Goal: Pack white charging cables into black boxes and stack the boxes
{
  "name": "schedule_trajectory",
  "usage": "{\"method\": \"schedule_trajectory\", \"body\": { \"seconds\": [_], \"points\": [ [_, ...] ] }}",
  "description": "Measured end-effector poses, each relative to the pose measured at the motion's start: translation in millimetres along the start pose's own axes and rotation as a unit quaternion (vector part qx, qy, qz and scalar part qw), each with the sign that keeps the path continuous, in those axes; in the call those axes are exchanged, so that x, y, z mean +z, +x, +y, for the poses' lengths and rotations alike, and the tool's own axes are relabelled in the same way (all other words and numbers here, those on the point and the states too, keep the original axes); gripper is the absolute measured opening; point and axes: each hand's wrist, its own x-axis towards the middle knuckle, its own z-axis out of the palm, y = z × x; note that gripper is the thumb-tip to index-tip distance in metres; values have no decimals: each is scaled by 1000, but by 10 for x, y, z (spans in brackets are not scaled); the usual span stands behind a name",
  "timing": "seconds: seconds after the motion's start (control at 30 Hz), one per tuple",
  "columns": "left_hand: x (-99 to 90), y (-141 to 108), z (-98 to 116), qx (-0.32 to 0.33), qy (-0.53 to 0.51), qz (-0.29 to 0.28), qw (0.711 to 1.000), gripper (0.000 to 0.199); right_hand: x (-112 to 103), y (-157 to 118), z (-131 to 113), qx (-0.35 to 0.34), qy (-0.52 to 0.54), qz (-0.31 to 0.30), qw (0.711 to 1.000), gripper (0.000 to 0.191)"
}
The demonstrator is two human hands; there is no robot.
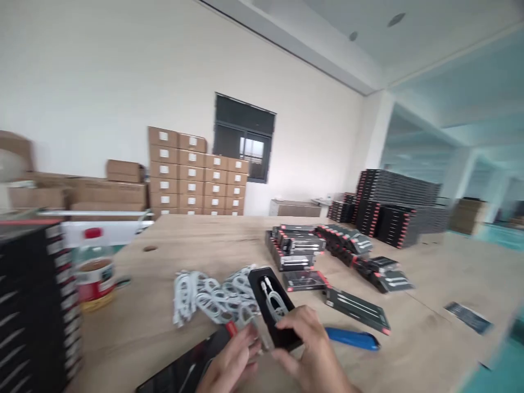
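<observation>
A narrow black box tray (258, 289) lies tilted in front of me with a coiled white charging cable (275, 303) in it. My right hand (311, 345) grips the tray's near end, thumb below and fingers over the right edge. My left hand (235, 357) is at the tray's lower left side, fingers curled together by a pale, see-through-looking strip (262, 332); blur hides what they pinch. Under and left of that hand lies a black box sleeve (180, 367) with a red end. Behind it, several coiled white cables (216, 295) lie in a heap.
Closed cable boxes (295, 248) are piled behind the tray, with more at right (356, 311). A blue-handled tool (354, 338) lies right of my hand. A red-capped bottle (95, 270) and a tall box stack (35, 305) stand left. A printed card (469, 316) lies far right.
</observation>
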Motion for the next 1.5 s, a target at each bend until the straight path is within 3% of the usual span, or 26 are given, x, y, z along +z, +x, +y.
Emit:
{"method": "schedule_trajectory", "body": {
  "seconds": [0.07,0.13,0.23,0.3,0.4,0.5,0.63,0.77,0.83,0.93,1.1,1.17,1.23,1.3,1.37,1.4,1.43,1.5],
  "points": [
    [-27,-7,240,-60,-171,8,983,51,425,46,-298,-105,29,-22,994,30],
    [-116,6,444,-131,-243,67,959,36,746,124,-511,-156,73,-45,984,31],
    [-288,7,640,-147,-265,160,940,20,1016,300,-605,-100,134,-62,984,19],
    [-362,-3,700,-132,-270,158,941,22,1087,399,-517,-26,145,-31,989,11],
    [-377,-8,717,-152,-276,122,941,33,1100,421,-283,16,126,-9,992,14],
    [-333,0,681,-184,-257,114,942,38,1063,318,-132,22,86,-47,995,17],
    [-283,5,604,-187,-199,112,955,41,1044,211,-179,51,40,-68,996,15],
    [-254,12,566,-201,-207,125,949,43,1058,228,-267,120,117,-12,986,3],
    [-247,20,563,-214,-220,121,944,44,1040,269,-190,180,176,20,968,14],
    [-256,32,573,-227,-236,106,939,45,948,352,159,275,225,67,932,33],
    [-297,21,613,-227,-229,86,943,42,686,451,814,369,59,154,915,53],
    [-305,-2,626,-238,-214,71,945,40,649,453,832,360,53,158,918,63],
    [-300,-29,637,-257,-186,57,947,41,689,429,695,348,141,103,921,68],
    [-284,-45,651,-272,-150,36,950,42,776,396,491,355,301,-8,885,67],
    [-274,-39,668,-269,-109,20,957,45,852,383,326,376,439,-111,809,65],
    [-278,-25,677,-249,-87,24,964,47,869,391,284,393,487,-127,770,62],
    [-288,-6,685,-213,-60,43,974,50,868,408,275,414,521,-113,738,58],
    [-326,36,689,-103,43,110,988,55,813,462,349,454,553,-20,698,46]
  ]
}}
